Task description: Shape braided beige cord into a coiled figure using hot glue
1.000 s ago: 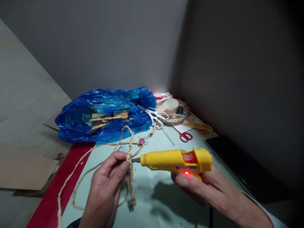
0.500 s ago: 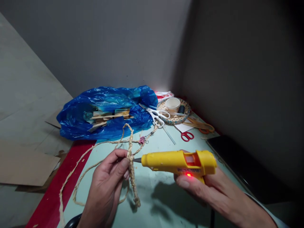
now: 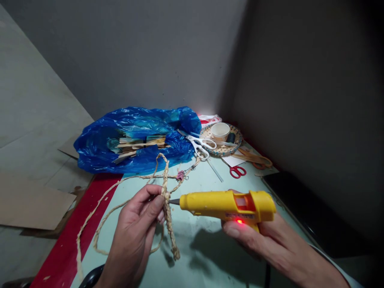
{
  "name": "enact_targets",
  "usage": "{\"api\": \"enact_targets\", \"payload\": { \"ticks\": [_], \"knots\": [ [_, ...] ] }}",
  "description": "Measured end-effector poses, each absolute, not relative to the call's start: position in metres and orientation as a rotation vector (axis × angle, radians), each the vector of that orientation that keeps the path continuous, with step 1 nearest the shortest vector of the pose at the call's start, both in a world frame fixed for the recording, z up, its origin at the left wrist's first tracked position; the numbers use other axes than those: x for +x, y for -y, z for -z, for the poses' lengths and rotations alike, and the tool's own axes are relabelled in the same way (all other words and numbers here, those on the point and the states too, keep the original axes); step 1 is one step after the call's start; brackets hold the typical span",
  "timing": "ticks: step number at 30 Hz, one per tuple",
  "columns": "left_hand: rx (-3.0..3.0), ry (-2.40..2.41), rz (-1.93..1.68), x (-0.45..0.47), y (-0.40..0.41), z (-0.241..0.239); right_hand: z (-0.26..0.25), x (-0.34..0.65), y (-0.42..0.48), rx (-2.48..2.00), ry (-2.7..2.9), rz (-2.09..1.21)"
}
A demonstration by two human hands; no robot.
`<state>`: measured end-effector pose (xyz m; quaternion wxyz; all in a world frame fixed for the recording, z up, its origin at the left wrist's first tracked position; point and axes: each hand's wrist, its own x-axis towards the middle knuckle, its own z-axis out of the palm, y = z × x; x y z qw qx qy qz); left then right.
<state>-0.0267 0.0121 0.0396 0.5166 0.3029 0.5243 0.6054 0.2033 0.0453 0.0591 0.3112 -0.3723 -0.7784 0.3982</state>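
- Head view, and we had the left hand [image 3: 136,224] in a firm grip, thumb and fingers pinching the braided cord [image 3: 169,218] over the tabletop [image 3: 192,224]!
- Over on our right, the right hand [image 3: 261,242] had its grip wrapped round the yellow glue gun [image 3: 210,203], red light glowing, nozzle [image 3: 175,202] right at the braid; contact, we couldn't tell.
- Beyond, we saw a pink clip [image 3: 180,175], white-handled scissors [image 3: 201,152] and a blue plastic bag [image 3: 135,118].
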Motion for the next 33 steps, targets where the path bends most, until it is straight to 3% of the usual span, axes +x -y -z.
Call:
{"api": "enact_targets", "payload": {
  "ticks": [33],
  "knots": [
    [0.653,-1.227,-1.497,-0.024,-0.014,-0.046,-0.051,0.206,-0.038,-1.026,2.158,-1.035]
  ]
}}
